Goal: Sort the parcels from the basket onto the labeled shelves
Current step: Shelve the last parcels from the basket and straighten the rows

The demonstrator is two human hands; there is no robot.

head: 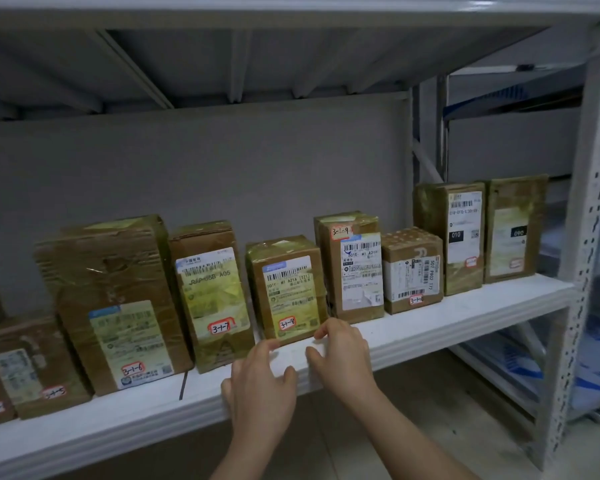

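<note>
Low in the middle of the frame we see our left hand [260, 379] with its fingers loosely bent, the tips resting on the front edge of the white shelf [447, 317] and holding nothing. Just to its right, our right hand [343, 355] is also relaxed and holds nothing; its index fingertip reaches up beside the lower right corner of the parcel marked 3-1-8 [286, 289], though we cannot tell whether it touches.

That parcel stands upright at the centre of the frame: a brown carton wrapped in shiny tape, with a barcode label and a red-edged sticker low on its face. To its left stand the parcel marked 3-1-7 [212, 292] and, larger and further forward, the parcel marked 3-1-6 [115, 303], both taped brown cartons with yellowed labels. At lower left a smaller carton [32, 368] sits by the frame edge. To the right of centre the parcel marked 3-1-9 [352, 268] stands just beside 3-1-8, then a squat box [413, 271], then two tall cartons [465, 237] by the grey perforated upright [589, 237] on the right.
</note>
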